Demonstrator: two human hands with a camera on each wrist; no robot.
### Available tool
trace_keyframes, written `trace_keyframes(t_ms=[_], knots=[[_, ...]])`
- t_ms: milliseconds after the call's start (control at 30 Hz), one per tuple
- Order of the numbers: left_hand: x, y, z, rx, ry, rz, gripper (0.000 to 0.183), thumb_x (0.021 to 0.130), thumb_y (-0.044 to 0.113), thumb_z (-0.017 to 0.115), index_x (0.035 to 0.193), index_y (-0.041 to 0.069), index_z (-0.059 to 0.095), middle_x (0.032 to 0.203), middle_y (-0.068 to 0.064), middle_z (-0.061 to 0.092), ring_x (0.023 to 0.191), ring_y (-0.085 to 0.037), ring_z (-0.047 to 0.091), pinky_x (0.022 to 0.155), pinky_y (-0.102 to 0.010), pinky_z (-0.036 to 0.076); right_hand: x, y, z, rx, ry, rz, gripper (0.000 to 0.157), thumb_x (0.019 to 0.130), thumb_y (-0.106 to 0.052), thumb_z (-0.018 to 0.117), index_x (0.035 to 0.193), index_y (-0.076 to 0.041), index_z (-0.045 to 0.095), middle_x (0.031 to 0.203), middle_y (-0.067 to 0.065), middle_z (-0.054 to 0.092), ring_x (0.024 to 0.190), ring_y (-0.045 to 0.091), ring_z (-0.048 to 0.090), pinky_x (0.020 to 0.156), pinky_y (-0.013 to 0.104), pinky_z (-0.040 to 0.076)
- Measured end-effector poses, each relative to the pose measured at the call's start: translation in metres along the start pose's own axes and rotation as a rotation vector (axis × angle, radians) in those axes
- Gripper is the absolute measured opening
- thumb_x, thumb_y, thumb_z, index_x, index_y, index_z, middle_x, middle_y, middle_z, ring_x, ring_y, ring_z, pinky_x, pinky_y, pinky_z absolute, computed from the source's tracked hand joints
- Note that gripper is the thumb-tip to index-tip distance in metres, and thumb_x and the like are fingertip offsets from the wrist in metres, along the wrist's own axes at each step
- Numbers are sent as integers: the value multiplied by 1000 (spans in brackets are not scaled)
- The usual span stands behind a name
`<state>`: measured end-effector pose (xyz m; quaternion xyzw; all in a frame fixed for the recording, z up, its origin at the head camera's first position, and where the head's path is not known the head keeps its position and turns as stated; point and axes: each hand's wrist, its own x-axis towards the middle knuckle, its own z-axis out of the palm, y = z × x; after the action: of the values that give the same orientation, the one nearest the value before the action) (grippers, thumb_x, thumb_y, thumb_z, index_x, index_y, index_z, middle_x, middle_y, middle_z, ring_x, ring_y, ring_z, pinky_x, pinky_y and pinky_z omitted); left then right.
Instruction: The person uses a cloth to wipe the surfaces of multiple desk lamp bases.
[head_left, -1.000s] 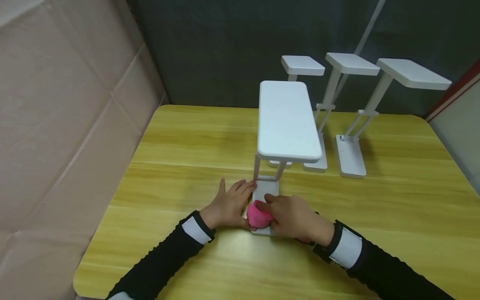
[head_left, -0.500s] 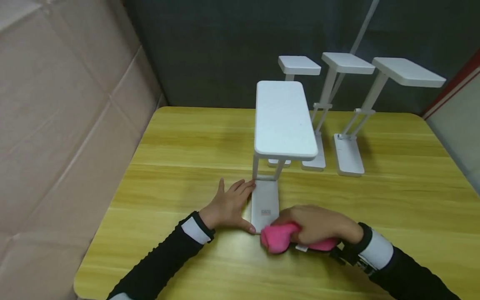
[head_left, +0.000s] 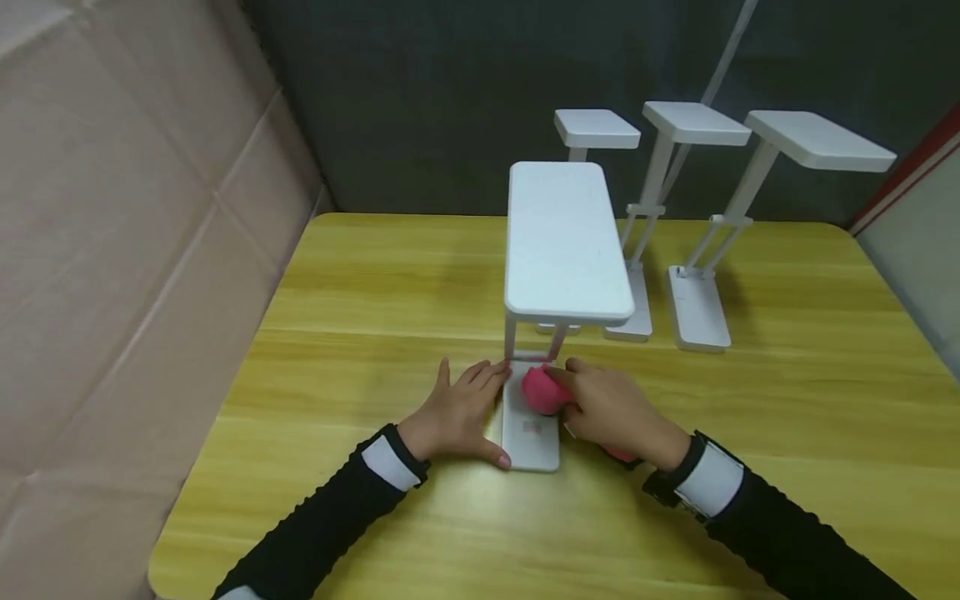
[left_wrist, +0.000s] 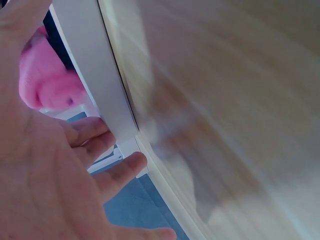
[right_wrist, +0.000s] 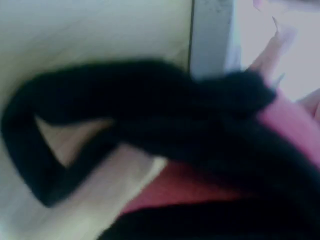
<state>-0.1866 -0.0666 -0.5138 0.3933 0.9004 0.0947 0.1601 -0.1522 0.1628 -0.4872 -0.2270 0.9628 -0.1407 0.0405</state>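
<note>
A white folding stand (head_left: 567, 242) with a flat top plate stands in the middle of the table. My left hand (head_left: 453, 417) lies spread beside its base (head_left: 530, 454), fingertips and thumb along the left edge; the left wrist view shows those fingers (left_wrist: 122, 172) close to the base's side. My right hand (head_left: 618, 412) grips a bunched pink cloth (head_left: 543, 390) with dark edging and presses it on the upper part of the base. In the blurred right wrist view, a loop of the black edging (right_wrist: 100, 95) hangs down past the pink fabric (right_wrist: 175, 187).
Three similar white stands, among them the rightmost one (head_left: 697, 308), stand at the back right. The yellow wood-grain table (head_left: 360, 333) meets a dark backdrop (head_left: 420, 108) behind and a pale quilted panel (head_left: 142, 250) at left.
The right hand with the pink cloth went from the base down off its front right corner, then back up to the base's upper part. The left hand stayed put.
</note>
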Motion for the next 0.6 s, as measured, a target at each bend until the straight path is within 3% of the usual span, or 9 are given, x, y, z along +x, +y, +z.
trace_keyframes(t_ms=[300,467,533,600], knots=[[0,1,-1,8,0,-3,120,55,78,62,142,11,13,149,-3,13,133,-26,16,96,-71,8,-30,-9,-12,176,-220,-117,51,65,-11,59,115,-18,59,79,-12,46,53,5,39,42,23,33],[0,1,-1,-2,4,-3,120,54,77,63,142,11,14,149,-3,13,133,-26,16,96,-71,7,-39,-2,-22,345,-375,-210,52,68,-4,56,116,-24,58,91,-15,53,68,3,49,55,24,43],[0,1,-1,-8,1,-3,120,55,77,62,142,11,13,149,-3,13,133,-26,16,96,-71,7,-39,6,-27,358,-355,-199,54,68,-3,57,116,-27,57,92,-15,53,71,4,50,58,25,45],[-1,1,-1,-5,0,-4,120,55,78,62,143,12,13,149,-3,13,133,-26,16,96,-71,7,-35,15,-31,296,-259,-148,55,68,-2,57,118,-25,56,90,-12,52,67,6,48,54,25,43]])
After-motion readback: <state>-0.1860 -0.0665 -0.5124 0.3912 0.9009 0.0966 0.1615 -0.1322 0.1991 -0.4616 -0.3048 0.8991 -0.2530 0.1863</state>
